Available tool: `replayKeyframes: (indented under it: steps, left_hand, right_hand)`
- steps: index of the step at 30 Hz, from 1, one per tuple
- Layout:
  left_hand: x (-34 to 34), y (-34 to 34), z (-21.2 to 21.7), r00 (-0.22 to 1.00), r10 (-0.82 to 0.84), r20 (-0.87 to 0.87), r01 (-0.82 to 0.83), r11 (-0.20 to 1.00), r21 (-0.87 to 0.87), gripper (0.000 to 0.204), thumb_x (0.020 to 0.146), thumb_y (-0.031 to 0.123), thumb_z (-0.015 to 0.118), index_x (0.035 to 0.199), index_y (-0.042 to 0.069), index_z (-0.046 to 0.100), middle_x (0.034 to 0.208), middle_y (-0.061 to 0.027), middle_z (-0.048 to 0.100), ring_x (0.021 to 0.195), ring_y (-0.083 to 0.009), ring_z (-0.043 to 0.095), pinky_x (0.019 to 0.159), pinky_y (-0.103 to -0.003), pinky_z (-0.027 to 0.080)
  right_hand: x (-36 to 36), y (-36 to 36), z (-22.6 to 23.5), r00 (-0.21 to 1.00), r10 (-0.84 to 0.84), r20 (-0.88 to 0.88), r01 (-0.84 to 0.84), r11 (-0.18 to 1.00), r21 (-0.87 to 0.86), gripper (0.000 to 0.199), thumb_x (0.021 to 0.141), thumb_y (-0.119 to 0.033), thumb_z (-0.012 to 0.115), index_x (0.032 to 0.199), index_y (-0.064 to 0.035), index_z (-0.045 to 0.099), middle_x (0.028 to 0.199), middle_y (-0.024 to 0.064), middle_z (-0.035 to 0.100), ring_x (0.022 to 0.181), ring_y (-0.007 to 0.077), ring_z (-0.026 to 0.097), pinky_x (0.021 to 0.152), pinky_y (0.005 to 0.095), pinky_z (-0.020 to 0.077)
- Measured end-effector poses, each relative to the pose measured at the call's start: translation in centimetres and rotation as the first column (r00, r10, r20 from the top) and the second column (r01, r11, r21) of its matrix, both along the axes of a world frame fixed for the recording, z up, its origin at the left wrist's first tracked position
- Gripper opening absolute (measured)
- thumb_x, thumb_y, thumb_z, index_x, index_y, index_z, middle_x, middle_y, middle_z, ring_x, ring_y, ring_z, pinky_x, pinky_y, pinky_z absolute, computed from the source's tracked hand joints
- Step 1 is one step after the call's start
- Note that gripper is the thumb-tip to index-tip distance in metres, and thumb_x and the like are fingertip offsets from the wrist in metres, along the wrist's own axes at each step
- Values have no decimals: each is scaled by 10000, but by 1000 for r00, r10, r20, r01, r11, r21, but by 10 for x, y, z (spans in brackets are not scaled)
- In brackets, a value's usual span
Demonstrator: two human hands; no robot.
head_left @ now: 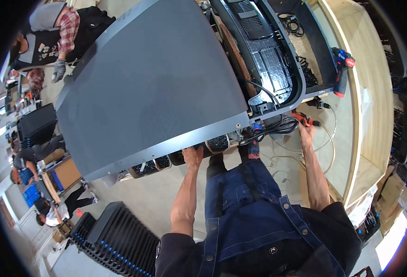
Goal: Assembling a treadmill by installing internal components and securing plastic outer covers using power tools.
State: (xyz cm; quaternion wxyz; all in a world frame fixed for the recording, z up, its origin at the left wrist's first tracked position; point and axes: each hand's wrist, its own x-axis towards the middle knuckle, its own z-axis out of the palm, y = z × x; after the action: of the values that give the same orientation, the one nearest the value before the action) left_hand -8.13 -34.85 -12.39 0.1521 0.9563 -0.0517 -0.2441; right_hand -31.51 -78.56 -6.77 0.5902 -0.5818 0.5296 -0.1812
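A large dark grey flat panel (152, 87) lies before me, its near edge running above several black bins. My left hand (193, 156) reaches down into one of these bins (178, 158) at that edge; its fingertips are hidden, so their grip cannot be made out. To the right, my right hand (306, 132) is closed round an orange-and-black power tool (305, 119). A bundle of black cable (277, 128) hangs beside the tool, under the corner of a long black plastic housing (270, 64). Small dark parts fill the neighbouring bin (218, 143).
A red-and-blue cordless driver (342, 71) rests at the dark tray's edge. Another driver (254, 150) hangs near my legs. A pale hose (330, 152) curves beside a wooden frame (365, 106). Stacked black frames (115, 240) stand at lower left. A gloved person (58, 69) works across the panel.
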Motion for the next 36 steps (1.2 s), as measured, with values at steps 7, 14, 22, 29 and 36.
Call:
replayKeyframes:
  steps: [7, 14, 22, 29, 36]
  left_hand:
    - [23, 29, -2, 983, -23, -184, 29, 999, 32, 554, 723, 323, 792, 1187, 119, 567, 1154, -154, 649, 1104, -445, 602, 943, -522, 512]
    - [35, 62, -7, 958, -113, -263, -34, 867, -496, 172, 803, 94, 724, 971, 63, 703, 947, -128, 741, 872, -270, 726, 809, -364, 569]
    - [53, 118, -11, 496, -176, -850, -785, 328, -526, 335, 918, 12, 700, 1244, -29, 633, 1100, -105, 676, 1003, -189, 682, 938, -311, 573]
    - [43, 116, -21, 561, -95, -822, -765, 319, -559, 338, 974, 41, 618, 1308, -16, 615, 1205, -112, 672, 1047, -167, 659, 909, -271, 551]
    - [16, 65, -20, 988, -156, 19, 153, 928, -340, 338, 778, 154, 784, 1062, 34, 646, 1107, -219, 651, 1037, -425, 656, 882, -474, 553]
  right_hand:
    - [-63, 66, 122, 977, -208, 53, 208, 978, 2, 431, 946, -313, 723, 1243, -23, 607, 1169, 93, 684, 1130, 225, 652, 1046, 385, 500]
    - [-74, 151, 165, 705, -584, 402, 472, 810, 349, 498, 950, -523, 671, 1213, -111, 575, 1180, 61, 672, 1061, 232, 665, 958, 419, 536]
    - [-28, 206, 209, 636, -682, 360, 382, 684, 622, 547, 846, -622, 733, 1073, -144, 594, 1007, 95, 670, 935, 282, 661, 879, 483, 556]
    - [-26, 215, 243, 552, -667, 501, 315, 723, 615, 358, 879, -387, 762, 922, -55, 636, 1061, 211, 660, 903, 341, 670, 831, 439, 606]
    - [7, 246, 266, 689, -516, 508, 202, 811, 549, 436, 860, -364, 761, 906, 39, 602, 1230, 234, 608, 839, 276, 662, 784, 392, 585]
